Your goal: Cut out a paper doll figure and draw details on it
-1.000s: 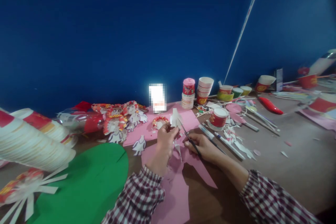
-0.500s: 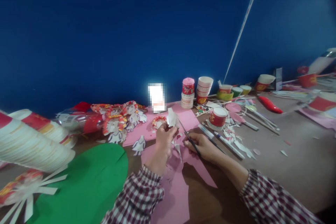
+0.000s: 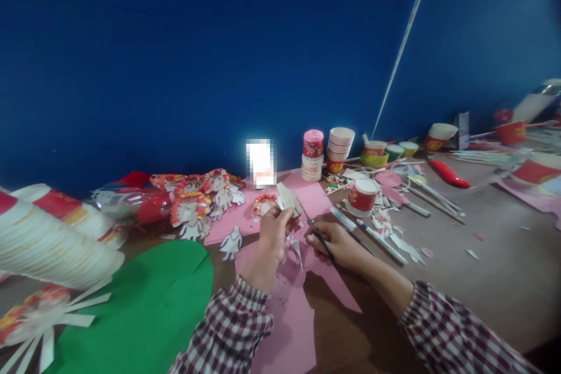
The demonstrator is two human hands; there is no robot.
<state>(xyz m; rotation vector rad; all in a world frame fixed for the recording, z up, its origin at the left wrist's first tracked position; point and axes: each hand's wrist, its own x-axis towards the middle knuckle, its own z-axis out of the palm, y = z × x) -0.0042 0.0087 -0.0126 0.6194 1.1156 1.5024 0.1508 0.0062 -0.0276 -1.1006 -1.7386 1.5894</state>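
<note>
My left hand (image 3: 276,234) pinches a small piece of white paper (image 3: 287,197) between thumb and fingers, above the pink paper (image 3: 293,310). Close by on the right, my right hand (image 3: 335,242) is wrapped round a pair of dark-handled scissors (image 3: 322,238). Their blades point up and left, to the right edge of the white paper; whether they touch it I cannot tell. Below the hands a white paper scrap (image 3: 297,252) lies on the pink sheet. Left of my left hand lies a white cut-out figure (image 3: 231,243) with dark outlines.
Stacked paper cups (image 3: 56,239) lean at the left beside a green paper disc (image 3: 144,304). Decorated paper figures (image 3: 190,201) lie behind. A red-and-white cup (image 3: 363,196), markers (image 3: 383,242) and paper scraps (image 3: 405,248) are to the right. A blue wall (image 3: 184,58) rises at the back.
The white paper in my left hand has turned and tilted toward the scissors, showing a broader face. My right hand has stayed almost in place.
</note>
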